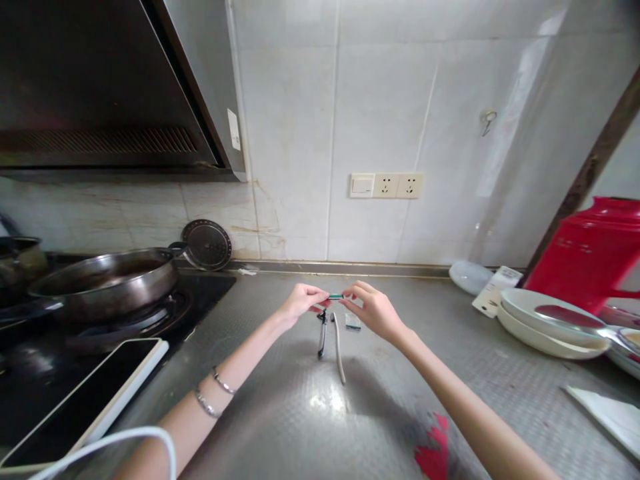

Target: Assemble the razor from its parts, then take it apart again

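Note:
Over the metal counter (280,407), my left hand (303,299) and my right hand (371,308) are raised close together. Each pinches an end of a small, thin green strip (335,297), too small for me to tell its kind. Just below lies a slim black and silver piece (323,337), its top end close under my left fingers. Beside it is a bent off-white tube or cable (339,350). A small flat dark and clear piece (353,323) rests under my right hand.
On the left, a steel pan (107,283) sits on a black stove (213,287), and a phone (87,400) with a white cable (145,432) lies nearer. Plates (550,337) and a red thermos (583,253) stand at right. A range hood (115,87) overhangs the stove.

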A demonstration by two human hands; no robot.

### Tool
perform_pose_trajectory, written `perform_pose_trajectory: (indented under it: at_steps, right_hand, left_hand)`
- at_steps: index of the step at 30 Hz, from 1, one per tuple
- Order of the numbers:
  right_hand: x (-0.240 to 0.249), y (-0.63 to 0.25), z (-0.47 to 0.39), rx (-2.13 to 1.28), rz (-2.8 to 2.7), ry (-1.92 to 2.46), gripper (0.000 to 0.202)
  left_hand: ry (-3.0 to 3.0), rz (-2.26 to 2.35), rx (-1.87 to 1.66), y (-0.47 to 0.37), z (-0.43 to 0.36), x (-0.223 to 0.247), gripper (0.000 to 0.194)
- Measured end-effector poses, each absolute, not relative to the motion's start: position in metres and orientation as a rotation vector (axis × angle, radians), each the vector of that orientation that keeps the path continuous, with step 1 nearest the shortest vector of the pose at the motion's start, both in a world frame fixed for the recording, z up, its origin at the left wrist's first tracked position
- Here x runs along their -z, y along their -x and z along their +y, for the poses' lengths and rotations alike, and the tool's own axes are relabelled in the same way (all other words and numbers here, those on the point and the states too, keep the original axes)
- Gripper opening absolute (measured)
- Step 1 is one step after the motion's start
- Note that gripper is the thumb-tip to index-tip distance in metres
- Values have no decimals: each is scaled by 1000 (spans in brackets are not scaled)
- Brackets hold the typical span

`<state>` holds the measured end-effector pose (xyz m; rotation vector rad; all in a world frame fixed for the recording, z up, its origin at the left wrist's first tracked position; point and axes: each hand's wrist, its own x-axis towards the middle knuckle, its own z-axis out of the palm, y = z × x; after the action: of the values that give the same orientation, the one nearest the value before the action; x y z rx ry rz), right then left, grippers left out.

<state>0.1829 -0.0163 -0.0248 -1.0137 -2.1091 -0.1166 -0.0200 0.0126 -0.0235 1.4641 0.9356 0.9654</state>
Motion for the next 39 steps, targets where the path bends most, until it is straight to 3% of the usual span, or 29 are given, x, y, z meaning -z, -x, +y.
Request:
perform_pose_trajectory:
  at_steps: [10,16,23,33,39]
  right_hand:
    - [30,-187,-10,-13,-2093,979,21]
    - [45,-212,6,-116,-2024,1015,21]
    - [75,-237,19,-294,-2011,1144,25]
    - [97,-244,27,-403,-2095,1219,23]
    - [100,-248,29,-347,-2107,1231,23]
  left_hand:
    - [-1554,957,-871,22,13,19,32]
    - [-1960,1133,-929,20,20,35,32]
    - [-2586,1176,-759,-2,31,65,52]
    - [-2688,1030,-430,-37,51,79,61]
    - [-2782,1017,-350,-40,48,80,44]
